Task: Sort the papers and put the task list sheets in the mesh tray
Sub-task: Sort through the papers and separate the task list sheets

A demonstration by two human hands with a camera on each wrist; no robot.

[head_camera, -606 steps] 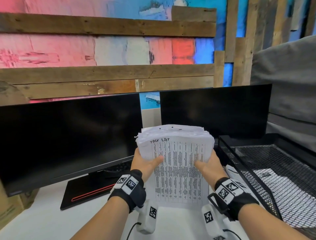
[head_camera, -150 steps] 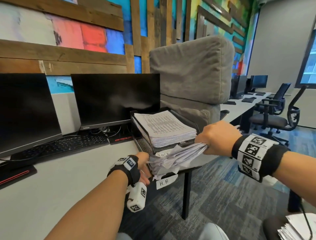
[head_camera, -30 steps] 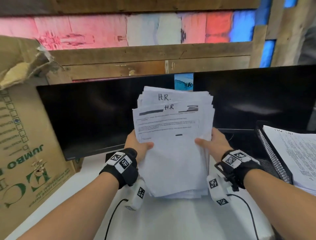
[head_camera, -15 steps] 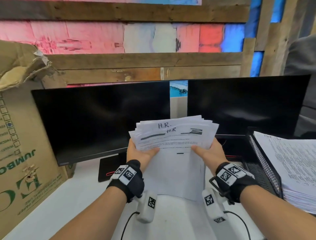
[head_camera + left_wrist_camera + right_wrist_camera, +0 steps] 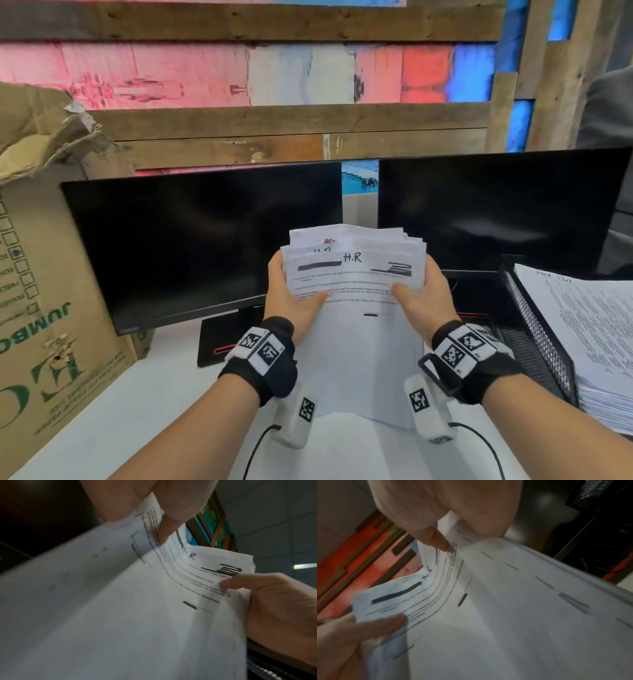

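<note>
Papers marked "H.R" [image 5: 356,308] stand almost upright in front of the person, with the lower edge near or on the white table [image 5: 137,421]; I cannot tell if it really touches. The left hand [image 5: 291,301] grips the left edge of this bundle and the right hand [image 5: 424,301] grips the right edge, each with the thumb pressed on the front sheet and the other fingers hidden behind. The top edges are uneven and fan out a little.

The task list sheets [image 5: 596,329] lie as a thick pile in the mesh tray [image 5: 534,325] at the right, so I judge that the main part of the sorting is already done. The step in hand seems to be squaring the remaining H.R bundle. The next move probably calls for making the edges even against the table, and then for laying the bundle somewhere apart from the tray, so that the two kinds do not mix.

Two dark monitors [image 5: 205,240] stand just behind the bundle, and the base of the left one [image 5: 222,339] lies beside the left wrist. A cardboard box [image 5: 51,308] fills the left side of the table. Thin cables [image 5: 260,442] hang from the wrist cameras and could catch on the loose sheets. The free table between the box and the tray is narrow.
</note>
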